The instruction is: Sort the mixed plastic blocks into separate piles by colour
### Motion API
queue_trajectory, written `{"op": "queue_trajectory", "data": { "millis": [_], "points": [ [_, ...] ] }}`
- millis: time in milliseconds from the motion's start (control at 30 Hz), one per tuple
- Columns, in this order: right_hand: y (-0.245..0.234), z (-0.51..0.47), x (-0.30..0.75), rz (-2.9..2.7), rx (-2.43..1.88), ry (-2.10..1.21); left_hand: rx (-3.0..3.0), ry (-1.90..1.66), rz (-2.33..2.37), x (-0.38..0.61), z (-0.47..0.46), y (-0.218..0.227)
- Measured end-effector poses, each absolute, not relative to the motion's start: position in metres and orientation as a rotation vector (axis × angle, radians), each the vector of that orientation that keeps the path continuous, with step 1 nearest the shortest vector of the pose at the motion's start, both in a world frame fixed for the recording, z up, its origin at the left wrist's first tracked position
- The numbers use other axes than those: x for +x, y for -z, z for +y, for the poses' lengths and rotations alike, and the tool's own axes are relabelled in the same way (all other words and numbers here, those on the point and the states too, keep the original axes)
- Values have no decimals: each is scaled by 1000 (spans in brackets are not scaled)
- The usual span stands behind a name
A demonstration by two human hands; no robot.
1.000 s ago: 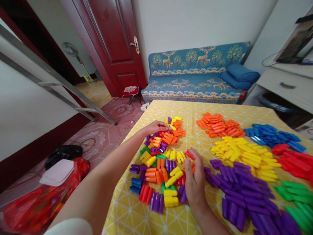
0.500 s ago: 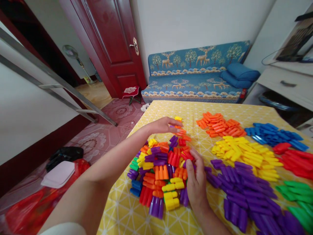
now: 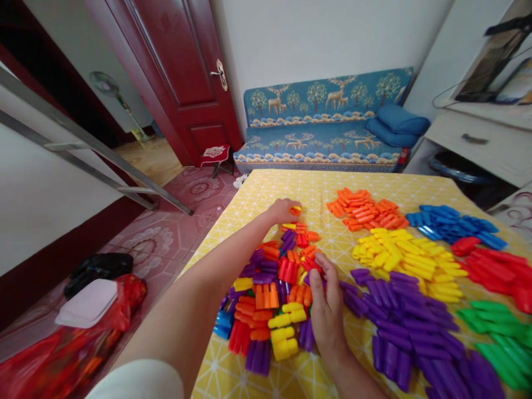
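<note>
A mixed heap of coloured plastic blocks lies on the yellow patterned tablecloth. My left hand reaches over the far end of the heap, fingers curled round an orange block. My right hand rests at the heap's right side, fingers bent, its fingertips touching a red block. To the right lie sorted piles: orange blocks, yellow blocks, purple blocks, blue blocks, red blocks and green blocks.
A blue patterned sofa stands beyond the table, next to a dark red door. A metal ladder leans at the left. A red bag and a black object lie on the floor. A white drawer unit is at the right.
My left hand swept the far blocks in toward the heap, then moved to the far end and closed on an orange block. The heap is tighter. My right hand stayed beside it.
</note>
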State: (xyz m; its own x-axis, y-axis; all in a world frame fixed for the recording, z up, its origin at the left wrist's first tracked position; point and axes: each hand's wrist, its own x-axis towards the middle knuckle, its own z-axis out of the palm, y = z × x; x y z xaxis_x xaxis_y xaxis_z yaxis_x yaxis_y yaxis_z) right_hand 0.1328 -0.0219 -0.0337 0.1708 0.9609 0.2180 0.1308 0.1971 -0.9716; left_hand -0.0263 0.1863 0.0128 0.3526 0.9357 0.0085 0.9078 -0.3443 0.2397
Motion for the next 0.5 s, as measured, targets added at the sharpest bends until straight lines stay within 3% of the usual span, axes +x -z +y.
{"op": "queue_trajectory", "data": {
  "millis": [300,400,500],
  "points": [
    [34,-16,133,-1277,-1175,-762,2284,-197,1292,-48,102,-47],
    [34,-15,134,-1301,-1160,-721,2401,-217,1377,-42,54,-63],
    [35,-15,134,-1319,-1125,-669,2502,-428,1391,-21,0,-93]
  ]
}}
